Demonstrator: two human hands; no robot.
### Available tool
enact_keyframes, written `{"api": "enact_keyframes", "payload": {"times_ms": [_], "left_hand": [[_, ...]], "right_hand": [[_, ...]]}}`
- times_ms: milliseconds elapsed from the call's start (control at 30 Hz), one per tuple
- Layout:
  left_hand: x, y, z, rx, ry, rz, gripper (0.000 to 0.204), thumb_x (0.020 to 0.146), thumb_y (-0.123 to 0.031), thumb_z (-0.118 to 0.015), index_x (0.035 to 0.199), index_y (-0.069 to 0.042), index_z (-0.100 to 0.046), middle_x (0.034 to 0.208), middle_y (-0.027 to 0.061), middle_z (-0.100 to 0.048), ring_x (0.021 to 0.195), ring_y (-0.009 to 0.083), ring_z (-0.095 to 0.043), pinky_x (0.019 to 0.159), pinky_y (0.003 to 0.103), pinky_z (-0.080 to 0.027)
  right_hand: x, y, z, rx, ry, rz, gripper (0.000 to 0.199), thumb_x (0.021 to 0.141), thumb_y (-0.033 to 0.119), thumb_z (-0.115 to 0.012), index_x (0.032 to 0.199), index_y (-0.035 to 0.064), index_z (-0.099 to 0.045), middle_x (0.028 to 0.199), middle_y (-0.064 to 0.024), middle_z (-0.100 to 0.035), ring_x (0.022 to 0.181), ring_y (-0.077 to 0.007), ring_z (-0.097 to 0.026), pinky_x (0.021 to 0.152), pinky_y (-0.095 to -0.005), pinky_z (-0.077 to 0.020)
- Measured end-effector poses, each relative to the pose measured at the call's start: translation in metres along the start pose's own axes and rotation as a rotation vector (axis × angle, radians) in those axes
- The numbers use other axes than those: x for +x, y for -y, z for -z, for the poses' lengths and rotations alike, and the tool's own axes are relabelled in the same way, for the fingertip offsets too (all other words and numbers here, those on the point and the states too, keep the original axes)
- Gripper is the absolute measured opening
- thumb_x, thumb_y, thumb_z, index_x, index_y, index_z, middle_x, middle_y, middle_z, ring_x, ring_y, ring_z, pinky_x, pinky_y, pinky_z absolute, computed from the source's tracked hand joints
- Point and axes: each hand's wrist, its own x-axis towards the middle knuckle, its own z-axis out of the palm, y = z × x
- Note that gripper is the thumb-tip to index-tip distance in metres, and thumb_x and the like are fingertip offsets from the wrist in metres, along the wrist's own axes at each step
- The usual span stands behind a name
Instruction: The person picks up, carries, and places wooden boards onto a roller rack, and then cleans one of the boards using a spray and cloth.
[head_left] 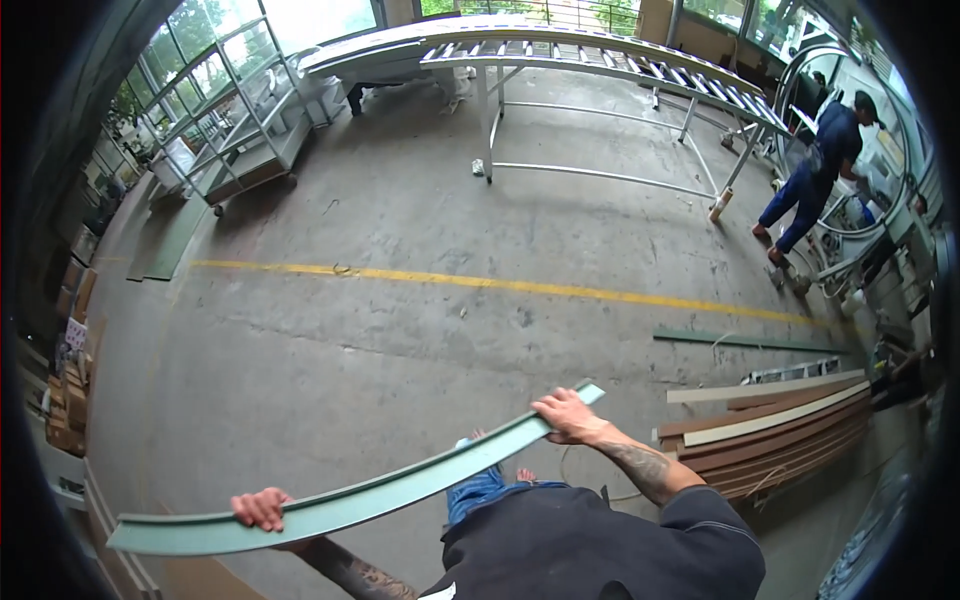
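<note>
At the far left, brown cartons point(68, 405) are stacked by the wall, and a white label point(76, 333) among them bears dark marks too small to read. Just right of them, two flat green sheets point(170, 240) lie on the concrete floor point(350, 400), beside a wheeled metal rack point(262, 170). The pale green strip point(400, 503) begins at lower left, its end sticking out beyond the left hand point(262, 510). That hand is closed on the strip, fingers curled over the upper edge; its thumb is hidden. The strip then slants up to the right in front of the person's body, held off the floor and spanning both hands. Beyond it, a yellow line point(480, 281) crosses the floor, with a roller table point(600, 58) farther back. The right hand point(568, 415) grips the strip near its right end, fingers closed over the upper edge, and a short piece projects past it. Farther right, brown and cream boards point(770, 440) lie in a pile, near a darker green length point(750, 341) on the floor. At upper right, a co-worker point(825, 140) in dark blue bends toward equipment.
</note>
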Motion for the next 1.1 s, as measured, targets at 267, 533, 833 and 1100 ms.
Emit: {"api": "enact_keyframes", "payload": {"times_ms": [267,533,833,1100], "left_hand": [[0.267,0.204,0.137,-0.054,0.445,0.101,0.028,0.099,-0.010,-0.044,0.071,-0.009,-0.047,0.054,0.0070,-0.059,0.043,0.0151,-0.059,0.041,0.023,-0.039],[0.504,0.513,0.155,0.217,0.464,0.533,0.047,0.103,-0.039,-0.044,0.067,-0.009,-0.038,0.048,0.0029,-0.036,0.035,0.0125,-0.031,0.033,0.024,-0.028],[0.673,0.759,0.278,1.152,0.701,0.501,0.045,0.098,-0.042,-0.051,0.114,0.000,-0.058,0.094,0.0118,-0.062,0.085,0.0232,-0.061,0.075,0.036,-0.049],[0.688,0.855,0.497,1.206,1.005,0.860,0.088,0.076,-0.040,-0.081,0.142,0.001,-0.040,0.129,0.0194,-0.054,0.120,0.0347,-0.054,0.105,0.043,-0.041]], "right_hand": [[0.355,-0.030,0.059,0.306,-0.122,0.332,0.084,0.073,0.034,-0.079,0.142,0.0072,-0.041,0.137,-0.0154,-0.049,0.130,-0.0355,-0.043,0.108,-0.0483,-0.0365],[0.613,-0.096,0.191,0.643,-0.461,0.307,0.103,0.072,0.035,-0.085,0.151,0.0049,-0.025,0.145,-0.0213,-0.039,0.131,-0.0381,-0.042,0.109,-0.0459,-0.0388],[0.900,-0.255,0.218,1.182,-0.534,-0.031,0.029,0.097,0.025,-0.059,0.118,0.0064,-0.053,0.088,-0.0107,-0.055,0.085,-0.0178,-0.052,0.077,-0.0362,-0.0468],[0.982,-0.460,0.281,1.561,-1.133,-0.117,0.037,0.104,0.031,-0.035,0.104,0.0000,-0.056,0.093,-0.0102,-0.062,0.082,-0.0176,-0.060,0.078,-0.0311,-0.0480]]}}
